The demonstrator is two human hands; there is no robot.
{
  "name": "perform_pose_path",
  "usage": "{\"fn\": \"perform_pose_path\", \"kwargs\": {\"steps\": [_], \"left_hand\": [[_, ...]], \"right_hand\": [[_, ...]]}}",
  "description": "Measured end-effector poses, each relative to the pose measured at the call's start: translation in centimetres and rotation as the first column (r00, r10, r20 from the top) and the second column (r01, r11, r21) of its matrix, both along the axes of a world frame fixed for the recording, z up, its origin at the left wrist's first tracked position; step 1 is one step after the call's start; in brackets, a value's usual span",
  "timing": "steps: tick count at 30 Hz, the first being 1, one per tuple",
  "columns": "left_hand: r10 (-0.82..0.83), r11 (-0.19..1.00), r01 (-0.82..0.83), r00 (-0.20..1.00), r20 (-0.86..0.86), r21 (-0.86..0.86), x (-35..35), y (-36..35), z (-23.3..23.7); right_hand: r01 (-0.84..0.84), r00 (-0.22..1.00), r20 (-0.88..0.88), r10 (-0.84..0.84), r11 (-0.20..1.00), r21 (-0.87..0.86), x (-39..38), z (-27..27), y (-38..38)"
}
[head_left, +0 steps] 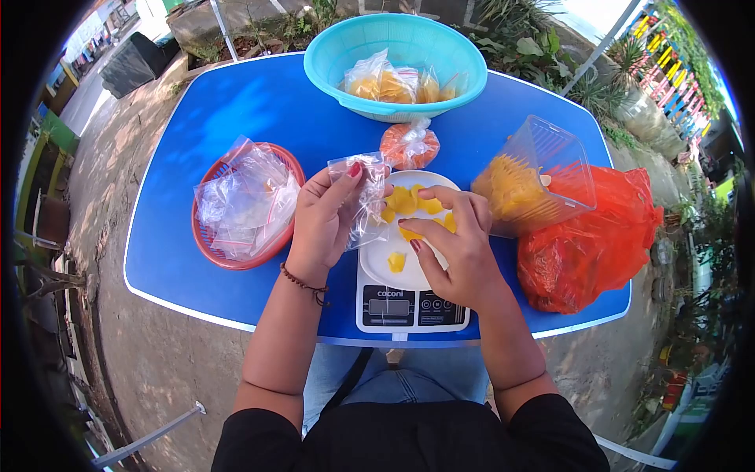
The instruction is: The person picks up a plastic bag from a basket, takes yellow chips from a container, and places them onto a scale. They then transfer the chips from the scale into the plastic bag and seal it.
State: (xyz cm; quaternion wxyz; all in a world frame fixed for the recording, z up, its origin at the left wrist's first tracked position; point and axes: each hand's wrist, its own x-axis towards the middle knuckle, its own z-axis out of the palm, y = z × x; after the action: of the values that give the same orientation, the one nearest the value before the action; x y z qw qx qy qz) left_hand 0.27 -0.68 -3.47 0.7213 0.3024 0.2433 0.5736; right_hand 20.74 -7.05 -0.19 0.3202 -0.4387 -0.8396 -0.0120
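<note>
My left hand (321, 216) pinches a small clear plastic bag (366, 212) between thumb and fingers, just left of the plate. Beneath my right hand (465, 250) are several yellow chips (403, 201) on a round white plate (379, 266). That hand's thumb and fingers are spread apart, with the fingertips at the chips; whether they touch one is hard to see. The plate rests on a white kitchen scale (364, 316) with a dark display panel. One chip (396, 262) lies alone near the plate's front.
A red basket (206, 244) of clear bags stands at left. Behind the scale sits a tied bag of orange food (410, 145). A turquoise basin (322, 75) holds filled bags at the back. At right, a tilted clear container (511, 185) of chips adjoins a red plastic bag (582, 244).
</note>
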Motion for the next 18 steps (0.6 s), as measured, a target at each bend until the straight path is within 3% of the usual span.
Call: {"fn": "perform_pose_path", "kwargs": {"steps": [3, 6, 9, 13, 18], "left_hand": [[0.06, 0.997, -0.055, 0.992, -0.107, 0.047, 0.4, -0.2, 0.0], [0.097, 0.99, -0.074, 0.975, -0.198, 0.117, 0.5, -0.4, -0.1], [0.107, 0.977, -0.057, 0.965, -0.238, 0.207, 0.1, -0.3, -1.0], [0.126, 0.964, -0.051, 0.952, -0.278, 0.26, -0.1, 0.0, -1.6], [0.087, 0.985, -0.041, 0.956, -0.282, 0.166, 0.7, -0.7, 0.2]], "right_hand": [[0.035, 0.997, -0.065, -0.043, 0.992, -0.12, -0.2, -0.2, 0.1], [-0.053, 0.996, -0.084, 0.036, 0.977, -0.207, -0.1, -1.5, 0.8], [-0.073, 0.997, 0.027, 0.075, 0.994, -0.076, -1.4, -1.4, 0.8], [-0.072, 0.995, 0.067, 0.08, 0.99, -0.119, -1.0, -1.6, 0.8], [-0.004, 1.0, -0.002, 0.003, 0.99, -0.144, -0.2, -1.6, 0.8]]}}
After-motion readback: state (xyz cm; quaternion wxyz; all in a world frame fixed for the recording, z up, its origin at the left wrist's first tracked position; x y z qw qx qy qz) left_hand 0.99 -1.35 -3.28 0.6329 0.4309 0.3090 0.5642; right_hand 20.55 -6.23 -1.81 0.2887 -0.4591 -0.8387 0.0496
